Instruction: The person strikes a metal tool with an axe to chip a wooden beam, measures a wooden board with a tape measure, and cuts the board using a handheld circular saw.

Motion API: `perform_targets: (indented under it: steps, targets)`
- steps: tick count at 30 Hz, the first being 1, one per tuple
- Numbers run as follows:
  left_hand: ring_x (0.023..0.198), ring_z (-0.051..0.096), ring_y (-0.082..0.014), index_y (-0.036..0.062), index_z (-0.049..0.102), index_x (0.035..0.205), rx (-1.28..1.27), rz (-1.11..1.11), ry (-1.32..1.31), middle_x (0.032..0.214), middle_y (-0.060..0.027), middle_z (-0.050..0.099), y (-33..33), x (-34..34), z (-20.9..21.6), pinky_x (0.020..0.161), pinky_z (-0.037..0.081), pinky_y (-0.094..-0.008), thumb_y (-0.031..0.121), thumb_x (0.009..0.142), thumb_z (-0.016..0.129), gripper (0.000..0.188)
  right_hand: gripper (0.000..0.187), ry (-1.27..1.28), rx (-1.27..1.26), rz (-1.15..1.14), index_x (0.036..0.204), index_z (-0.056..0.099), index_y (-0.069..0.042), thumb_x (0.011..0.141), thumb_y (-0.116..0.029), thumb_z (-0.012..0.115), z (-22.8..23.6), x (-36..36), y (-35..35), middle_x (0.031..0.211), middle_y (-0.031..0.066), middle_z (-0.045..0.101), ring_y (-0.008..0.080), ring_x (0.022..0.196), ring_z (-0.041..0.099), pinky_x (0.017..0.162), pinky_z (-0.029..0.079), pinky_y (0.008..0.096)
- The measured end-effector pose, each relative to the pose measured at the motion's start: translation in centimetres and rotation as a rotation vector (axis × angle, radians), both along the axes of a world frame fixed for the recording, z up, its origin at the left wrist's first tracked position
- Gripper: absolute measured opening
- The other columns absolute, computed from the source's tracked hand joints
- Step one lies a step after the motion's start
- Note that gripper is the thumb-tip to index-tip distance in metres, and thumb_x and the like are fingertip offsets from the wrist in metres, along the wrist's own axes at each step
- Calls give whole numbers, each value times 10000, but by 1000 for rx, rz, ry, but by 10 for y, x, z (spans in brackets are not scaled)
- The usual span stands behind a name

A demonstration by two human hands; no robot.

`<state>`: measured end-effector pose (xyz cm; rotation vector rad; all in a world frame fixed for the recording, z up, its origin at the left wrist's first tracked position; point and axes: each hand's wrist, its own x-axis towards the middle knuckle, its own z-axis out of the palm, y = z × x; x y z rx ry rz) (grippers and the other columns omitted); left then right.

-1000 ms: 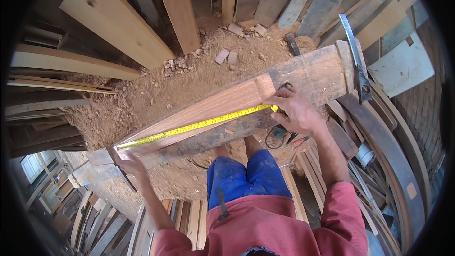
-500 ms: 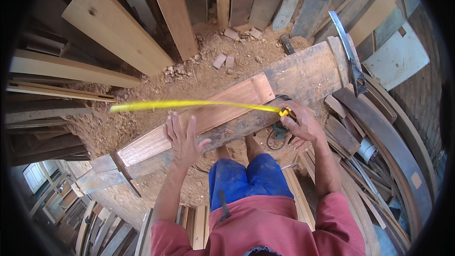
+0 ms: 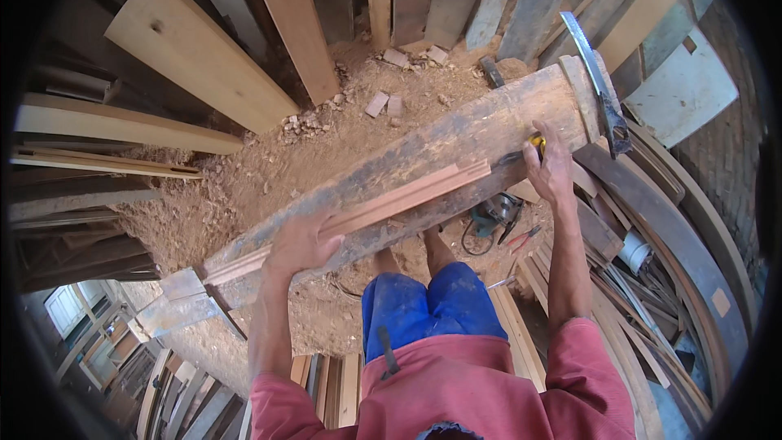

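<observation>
A reddish wooden board (image 3: 407, 200) stands on its long edge along the workbench (image 3: 456, 134), its narrow grooved edge facing up. My left hand (image 3: 300, 246) is over the board's left half, fingers across its far side and thumb on the near side; the hand is slightly blurred. At the bench top, right of the board's end, my right hand (image 3: 554, 165) closes round a yellow and black tape measure (image 3: 536, 143). Most of the tape case is hidden by the fingers, and no blade shows.
A long saw-like metal blade (image 3: 588, 53) rises at the bench's right end. Below the bench lie a power tool (image 3: 497, 210) and red-handled pliers (image 3: 523, 238). Planks (image 3: 204, 57) lean all around, and sawdust (image 3: 269, 175) with offcuts covers the floor.
The extended yellow tape has gone back into its case. My right hand moved up and right to the bench. The board turned from flat onto its edge, with my left hand now on it.
</observation>
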<state>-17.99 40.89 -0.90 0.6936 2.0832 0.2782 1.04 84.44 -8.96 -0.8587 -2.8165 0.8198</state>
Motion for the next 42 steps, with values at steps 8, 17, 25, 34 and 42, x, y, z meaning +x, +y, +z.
perform_targets:
  steps: [8, 17, 25, 34, 42]
  targets:
    - [1129, 595, -410, 139, 602, 1447, 168, 74, 503, 1213, -193, 657, -16, 12, -58, 995, 479, -503, 434, 884, 763, 656, 469, -82, 124, -75, 1364, 572, -67, 942, -256, 651, -7, -7, -21, 1144, 257, 591, 456, 1087, 587, 951, 488, 542]
    - [1178, 518, -390, 180, 420, 1584, 9, -67, 492, 1295, -161, 545, 3, 26, -41, 1058, 400, -529, 379, 663, 926, 1069, 504, -121, 110, -82, 1353, 567, -61, 911, -276, 677, -3, -11, -26, 1196, 254, 568, 446, 1134, 550, 982, 460, 556]
    - [1248, 464, -426, 205, 388, 1609, 53, -33, 519, 1374, -215, 485, -5, 75, -41, 1075, 377, -560, 226, 662, 919, 1087, 524, -184, 118, -28, 1361, 559, -56, 898, -262, 694, -5, -12, -24, 1220, 274, 560, 456, 1157, 536, 1001, 447, 559]
    - [1272, 466, -394, 251, 365, 1624, -7, -66, 535, 1389, -167, 502, -4, 33, -48, 1082, 366, -562, 246, 667, 923, 1108, 630, -26, 243, -72, 1435, 509, -51, 880, -225, 750, -10, -26, 20, 1325, 290, 514, 473, 1253, 499, 1059, 433, 547]
    - [1299, 435, -390, 224, 408, 1609, 121, -91, 523, 1384, -166, 493, -9, 27, -50, 1084, 354, -547, 318, 674, 879, 1051, 800, -144, 371, -156, 1551, 413, -97, 867, -284, 783, -8, -25, 14, 1517, 282, 393, 499, 1363, 419, 1137, 375, 590]
